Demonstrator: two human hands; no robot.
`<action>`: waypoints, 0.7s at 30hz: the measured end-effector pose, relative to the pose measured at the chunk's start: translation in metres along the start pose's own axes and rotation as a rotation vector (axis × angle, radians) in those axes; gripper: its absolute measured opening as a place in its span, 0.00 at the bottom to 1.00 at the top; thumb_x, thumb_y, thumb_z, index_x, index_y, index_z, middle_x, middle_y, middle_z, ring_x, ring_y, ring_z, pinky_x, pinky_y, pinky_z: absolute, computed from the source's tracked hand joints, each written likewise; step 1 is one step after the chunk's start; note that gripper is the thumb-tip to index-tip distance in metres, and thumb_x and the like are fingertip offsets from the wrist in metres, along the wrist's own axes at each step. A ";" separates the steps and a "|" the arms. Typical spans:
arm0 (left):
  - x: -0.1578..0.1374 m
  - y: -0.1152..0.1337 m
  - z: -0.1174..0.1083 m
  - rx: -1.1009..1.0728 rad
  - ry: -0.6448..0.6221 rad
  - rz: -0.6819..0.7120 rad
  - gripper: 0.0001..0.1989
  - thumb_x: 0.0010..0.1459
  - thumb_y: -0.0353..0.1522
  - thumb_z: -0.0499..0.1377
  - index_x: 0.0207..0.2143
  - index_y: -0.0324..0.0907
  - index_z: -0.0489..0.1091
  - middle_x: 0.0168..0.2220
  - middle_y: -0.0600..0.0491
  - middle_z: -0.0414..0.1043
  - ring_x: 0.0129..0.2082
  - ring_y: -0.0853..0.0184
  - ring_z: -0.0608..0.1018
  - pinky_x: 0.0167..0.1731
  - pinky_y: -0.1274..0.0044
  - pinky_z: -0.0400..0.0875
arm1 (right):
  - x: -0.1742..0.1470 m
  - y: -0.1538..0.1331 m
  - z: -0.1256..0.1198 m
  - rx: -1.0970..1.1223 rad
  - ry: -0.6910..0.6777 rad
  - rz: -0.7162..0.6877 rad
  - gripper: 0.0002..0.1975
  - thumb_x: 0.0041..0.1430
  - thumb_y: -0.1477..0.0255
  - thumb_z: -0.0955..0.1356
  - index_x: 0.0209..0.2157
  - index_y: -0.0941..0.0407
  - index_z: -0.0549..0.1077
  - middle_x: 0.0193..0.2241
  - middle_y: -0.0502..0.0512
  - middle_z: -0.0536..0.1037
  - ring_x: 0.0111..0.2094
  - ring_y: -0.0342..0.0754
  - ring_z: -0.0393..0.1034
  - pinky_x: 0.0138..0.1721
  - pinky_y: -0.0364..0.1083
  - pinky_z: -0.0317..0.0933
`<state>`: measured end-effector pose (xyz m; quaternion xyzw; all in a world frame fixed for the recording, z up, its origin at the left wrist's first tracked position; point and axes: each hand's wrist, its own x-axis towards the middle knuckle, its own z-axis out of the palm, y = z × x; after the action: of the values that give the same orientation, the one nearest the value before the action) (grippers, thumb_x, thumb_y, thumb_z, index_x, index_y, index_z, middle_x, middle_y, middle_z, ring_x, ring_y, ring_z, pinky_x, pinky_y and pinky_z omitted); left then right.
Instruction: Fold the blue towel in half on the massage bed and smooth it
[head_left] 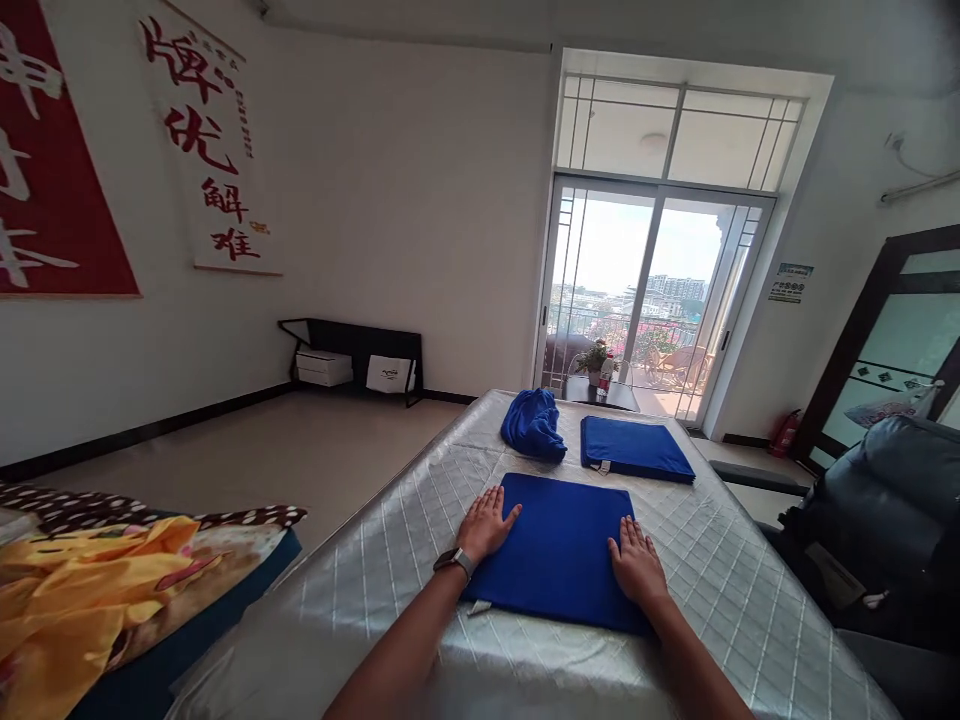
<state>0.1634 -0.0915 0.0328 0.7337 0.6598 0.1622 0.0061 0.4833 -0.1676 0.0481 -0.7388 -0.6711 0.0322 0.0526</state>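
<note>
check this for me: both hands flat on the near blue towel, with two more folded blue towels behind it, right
Not quite. In the head view both hands, left hand and right hand, lie flat on the near towel, but behind it only one towel is folded; the other is a crumpled heap.

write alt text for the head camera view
Both hands press flat on a folded blue towel on a silver quilted table: left hand at its left edge, right hand at its right. Beyond lie a second folded towel and a crumpled one.
</note>
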 end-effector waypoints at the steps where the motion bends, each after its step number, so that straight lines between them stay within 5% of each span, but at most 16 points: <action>1: 0.001 0.001 -0.002 0.010 -0.012 -0.005 0.42 0.67 0.53 0.34 0.69 0.31 0.52 0.70 0.38 0.52 0.70 0.54 0.54 0.67 0.63 0.48 | -0.001 0.000 0.000 0.007 0.005 -0.006 0.36 0.68 0.59 0.49 0.71 0.64 0.44 0.72 0.58 0.44 0.72 0.49 0.33 0.69 0.52 0.32; 5: 0.004 0.032 -0.011 0.035 0.030 -0.064 0.43 0.67 0.53 0.33 0.68 0.30 0.53 0.69 0.37 0.54 0.70 0.49 0.54 0.67 0.57 0.47 | -0.001 0.000 -0.002 0.030 0.018 -0.014 0.35 0.69 0.59 0.49 0.71 0.64 0.44 0.72 0.58 0.44 0.72 0.49 0.33 0.69 0.52 0.31; 11: -0.026 0.151 0.015 -0.086 -0.034 0.383 0.37 0.70 0.50 0.33 0.69 0.36 0.54 0.70 0.43 0.54 0.70 0.59 0.55 0.67 0.65 0.52 | -0.003 0.003 0.000 0.015 0.022 -0.033 0.34 0.69 0.61 0.49 0.71 0.64 0.45 0.72 0.59 0.44 0.72 0.49 0.33 0.69 0.52 0.32; 14: -0.041 0.190 0.033 -0.136 -0.053 0.491 0.35 0.70 0.48 0.32 0.70 0.39 0.52 0.70 0.45 0.53 0.71 0.59 0.54 0.68 0.62 0.49 | -0.004 0.005 0.000 -0.008 0.019 -0.064 0.33 0.69 0.63 0.50 0.71 0.63 0.46 0.72 0.59 0.44 0.72 0.49 0.32 0.69 0.51 0.32; 17: -0.048 0.189 0.034 -0.137 -0.070 0.452 0.35 0.70 0.48 0.31 0.70 0.39 0.51 0.70 0.45 0.53 0.71 0.58 0.53 0.68 0.61 0.49 | -0.004 0.005 -0.001 0.001 0.021 -0.059 0.34 0.69 0.63 0.50 0.71 0.64 0.46 0.72 0.59 0.44 0.72 0.49 0.33 0.69 0.51 0.32; 21: -0.049 0.137 0.015 -0.095 -0.097 0.359 0.37 0.69 0.51 0.33 0.70 0.40 0.52 0.70 0.46 0.53 0.71 0.58 0.53 0.68 0.62 0.49 | -0.003 0.003 -0.001 0.043 0.028 -0.022 0.35 0.69 0.60 0.50 0.71 0.64 0.45 0.72 0.59 0.44 0.72 0.49 0.34 0.69 0.52 0.32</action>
<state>0.2959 -0.1542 0.0378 0.8454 0.5089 0.1561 0.0433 0.4860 -0.1706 0.0490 -0.7305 -0.6775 0.0358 0.0780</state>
